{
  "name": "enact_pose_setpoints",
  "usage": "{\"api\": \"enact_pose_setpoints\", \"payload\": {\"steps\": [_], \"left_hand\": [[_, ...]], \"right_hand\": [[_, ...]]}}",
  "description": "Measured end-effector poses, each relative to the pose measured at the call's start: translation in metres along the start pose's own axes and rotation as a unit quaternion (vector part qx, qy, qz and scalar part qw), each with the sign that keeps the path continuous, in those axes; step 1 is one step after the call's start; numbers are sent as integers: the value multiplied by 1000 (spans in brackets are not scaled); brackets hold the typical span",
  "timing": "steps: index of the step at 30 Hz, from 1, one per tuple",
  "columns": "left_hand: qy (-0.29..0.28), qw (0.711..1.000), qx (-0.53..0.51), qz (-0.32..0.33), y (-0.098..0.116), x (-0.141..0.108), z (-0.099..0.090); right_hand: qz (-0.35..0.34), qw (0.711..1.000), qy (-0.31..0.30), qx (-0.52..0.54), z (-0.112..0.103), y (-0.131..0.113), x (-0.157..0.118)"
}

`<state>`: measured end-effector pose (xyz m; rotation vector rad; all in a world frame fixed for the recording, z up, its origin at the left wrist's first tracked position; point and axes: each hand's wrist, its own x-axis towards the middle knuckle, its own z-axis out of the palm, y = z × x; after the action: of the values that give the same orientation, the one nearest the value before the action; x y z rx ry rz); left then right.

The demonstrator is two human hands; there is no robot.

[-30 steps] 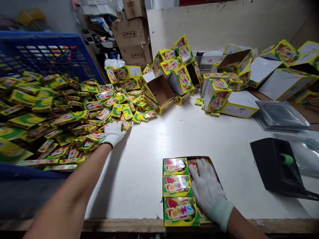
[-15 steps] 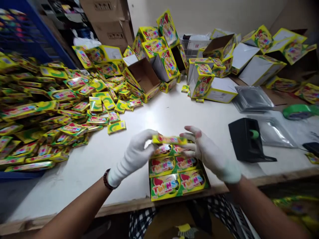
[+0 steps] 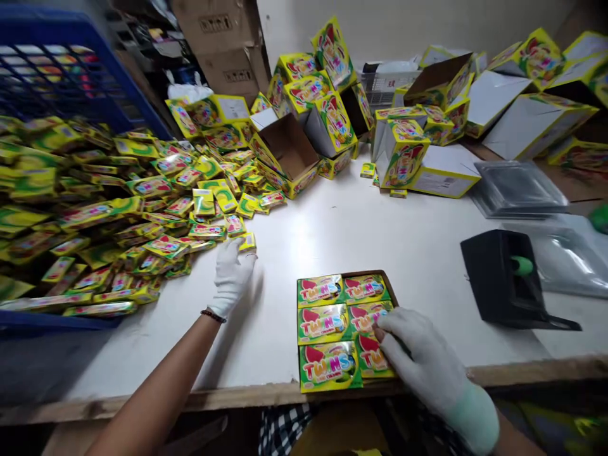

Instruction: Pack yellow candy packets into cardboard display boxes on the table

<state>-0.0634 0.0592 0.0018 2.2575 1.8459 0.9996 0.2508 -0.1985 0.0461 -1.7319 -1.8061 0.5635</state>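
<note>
My left hand [image 3: 232, 275], in a white glove, reaches to the near edge of the heap of small yellow-green packs [image 3: 166, 183]. Its fingers are on a single yellow pack [image 3: 247, 242] lying on the table. An open box [image 3: 298, 329] at the table's front edge holds several "Twins" packs [image 3: 323, 322] in two columns. Over the right side of that box lies my right hand [image 3: 418, 348], also gloved, its fingertips touching the packs and its fingers partly bent. Whether it grips anything cannot be made out.
Empty display boxes [image 3: 289, 149] stand piled along the back of the white table [image 3: 327, 234]. At the right are a black tape dispenser [image 3: 503, 278] and clear plastic trays [image 3: 517, 187]. A blue crate [image 3: 85, 69] stands at the far left.
My left hand has moved left from above the box to the heap's edge. The pack held over the box is no longer between my hands. My right hand has come down onto the box.
</note>
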Motion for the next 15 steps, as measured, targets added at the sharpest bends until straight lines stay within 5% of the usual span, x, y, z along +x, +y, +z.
{"api": "enact_pose_setpoints", "payload": {"steps": [3,7,12,15], "left_hand": [[14,993,84,-84,-33,11,4],[-76,979,176,-74,-43,22,16],[-151,969,191,-49,-30,38,14],[-196,976,30,-86,4,38,-1]], "right_hand": [[-60,996,50,-39,18,-1,-1],[-102,988,73,-92,28,-4,2],[-84,991,63,-80,22,-5,3],[-78,992,92,-26,7,-2,7]]}}
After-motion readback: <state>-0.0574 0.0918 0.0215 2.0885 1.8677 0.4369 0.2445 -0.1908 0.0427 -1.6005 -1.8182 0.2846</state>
